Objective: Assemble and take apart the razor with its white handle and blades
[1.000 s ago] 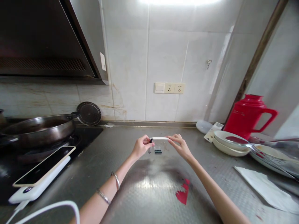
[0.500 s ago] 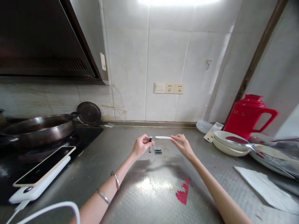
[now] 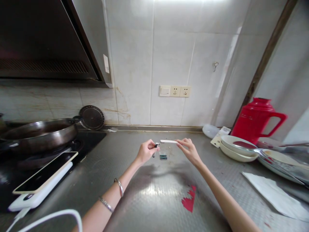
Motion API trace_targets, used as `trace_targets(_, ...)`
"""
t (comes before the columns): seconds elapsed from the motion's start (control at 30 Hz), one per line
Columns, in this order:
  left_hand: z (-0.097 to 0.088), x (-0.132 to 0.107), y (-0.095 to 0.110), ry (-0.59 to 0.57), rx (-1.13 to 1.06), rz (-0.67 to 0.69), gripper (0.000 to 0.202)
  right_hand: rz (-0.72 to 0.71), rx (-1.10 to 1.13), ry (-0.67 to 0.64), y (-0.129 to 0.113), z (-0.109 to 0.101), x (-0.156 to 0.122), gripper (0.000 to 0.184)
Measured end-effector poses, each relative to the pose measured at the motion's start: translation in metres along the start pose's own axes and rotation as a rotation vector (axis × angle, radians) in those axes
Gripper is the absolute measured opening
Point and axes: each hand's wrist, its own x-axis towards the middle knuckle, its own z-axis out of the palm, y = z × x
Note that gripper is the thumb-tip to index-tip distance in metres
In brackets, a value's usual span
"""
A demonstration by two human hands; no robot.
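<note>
My left hand (image 3: 145, 152) pinches a small black-and-silver razor-like tool (image 3: 156, 145) between thumb and fingers, its handle tilted downward. Across from it, my right hand (image 3: 188, 148) grips one end of a slim white stick (image 3: 168, 141), which lies level and points left toward the tool. A narrow gap separates the two. What kind of thing the stick is, I cannot tell. Beneath them on the metal counter (image 3: 154, 180) lies a little clear case with teal pieces (image 3: 163, 156).
A torn red scrap (image 3: 189, 200) lies nearer me. To the right stand a red thermos jug (image 3: 252, 120), stacked bowls (image 3: 238, 153) and a white napkin (image 3: 275, 195). On the left are a steel pan (image 3: 43, 135), a phone (image 3: 47, 172) and a white cable (image 3: 55, 214).
The tool in my left hand has turned slightly, its head now angled and its handle's lower end swung left. My right hand and the white stick have barely moved.
</note>
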Motion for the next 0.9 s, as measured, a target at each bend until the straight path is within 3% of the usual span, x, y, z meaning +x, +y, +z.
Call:
trace_targets(0.17,0.003,-0.001,-0.002,-0.014,0.03,0.003,0.023,-0.05,-0.042,-0.004,-0.021,0.003,0.0,0.036)
trace_targets(0.4,0.002,-0.002,0.0,0.006,0.062,0.011,0.023,-0.036,-0.05,0.01,-0.008,-0.009,0.002,0.036)
trace_targets(0.67,0.003,-0.002,-0.005,0.001,0.063,0.013,0.024,-0.062,-0.033,-0.06,-0.016,0.003,-0.001,0.038)
trace_targets(0.9,0.003,-0.002,-0.008,0.001,0.05,0.007,0.023,-0.027,0.0,-0.019,-0.012,-0.001,0.0,0.039)
